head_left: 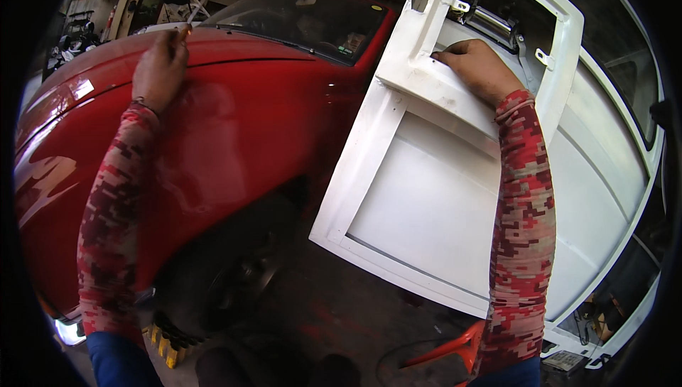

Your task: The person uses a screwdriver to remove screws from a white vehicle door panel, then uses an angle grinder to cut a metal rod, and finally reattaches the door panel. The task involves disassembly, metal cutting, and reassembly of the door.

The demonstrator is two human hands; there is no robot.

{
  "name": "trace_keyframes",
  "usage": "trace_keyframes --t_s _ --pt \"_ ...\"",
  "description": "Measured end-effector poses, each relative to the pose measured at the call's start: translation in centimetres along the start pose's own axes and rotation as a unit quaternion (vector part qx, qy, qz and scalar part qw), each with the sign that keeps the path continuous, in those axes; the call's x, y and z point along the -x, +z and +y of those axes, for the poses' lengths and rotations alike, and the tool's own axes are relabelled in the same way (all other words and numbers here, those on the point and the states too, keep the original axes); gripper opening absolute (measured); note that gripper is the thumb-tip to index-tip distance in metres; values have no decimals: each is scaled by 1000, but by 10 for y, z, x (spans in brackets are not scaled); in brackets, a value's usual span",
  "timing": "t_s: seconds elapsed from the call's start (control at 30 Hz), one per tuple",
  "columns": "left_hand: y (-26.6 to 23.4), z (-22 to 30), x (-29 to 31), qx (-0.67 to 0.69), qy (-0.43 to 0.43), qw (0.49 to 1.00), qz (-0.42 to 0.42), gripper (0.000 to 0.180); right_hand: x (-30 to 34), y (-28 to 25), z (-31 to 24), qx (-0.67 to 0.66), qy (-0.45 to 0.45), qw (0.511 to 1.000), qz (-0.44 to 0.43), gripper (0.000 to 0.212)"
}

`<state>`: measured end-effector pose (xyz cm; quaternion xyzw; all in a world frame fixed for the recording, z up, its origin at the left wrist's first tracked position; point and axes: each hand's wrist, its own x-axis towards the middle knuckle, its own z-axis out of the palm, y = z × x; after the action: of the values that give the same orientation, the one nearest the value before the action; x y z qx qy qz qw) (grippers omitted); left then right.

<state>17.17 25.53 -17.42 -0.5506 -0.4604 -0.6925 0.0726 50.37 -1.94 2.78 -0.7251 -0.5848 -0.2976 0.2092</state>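
Observation:
My left hand (160, 69) is raised over the red car's fender (234, 131), its fingers pinched together. A small orange-tinted spot shows at the fingertips, too small to name. My right hand (480, 69) is at the white vehicle door (426, 78), whose bare inner side faces me. Its thumb and fingers are closed near a small hole in the ledge below the window opening; whatever they may hold is hidden. Through that opening, behind the hand, a chrome door handle (491, 21) shows on a white panel.
The red car's windshield (298, 21) is at the back. More white bodywork (597, 145) stands right of the door. A dark wheel (241, 270) sits under the red fender. On the floor are a yellow-and-black block (165, 345) and an orange-red object (455, 348).

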Motion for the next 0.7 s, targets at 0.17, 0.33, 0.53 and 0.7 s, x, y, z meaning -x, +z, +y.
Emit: trace_keyframes --t_s 0.17,0.33,0.53,0.7 --pt "-4 -25 -12 53 24 998 9 44 12 0 -9 -5 -23 1000 -9 47" --pt "-17 -37 -2 187 9 982 -22 38 26 -1 -20 9 -58 998 -24 43" --pt "-22 -35 45 191 -62 976 -84 41 39 11 -25 -127 -30 986 -107 27" --pt "-81 -9 124 377 -287 850 -230 48 55 24 -19 -284 26 957 -59 16"
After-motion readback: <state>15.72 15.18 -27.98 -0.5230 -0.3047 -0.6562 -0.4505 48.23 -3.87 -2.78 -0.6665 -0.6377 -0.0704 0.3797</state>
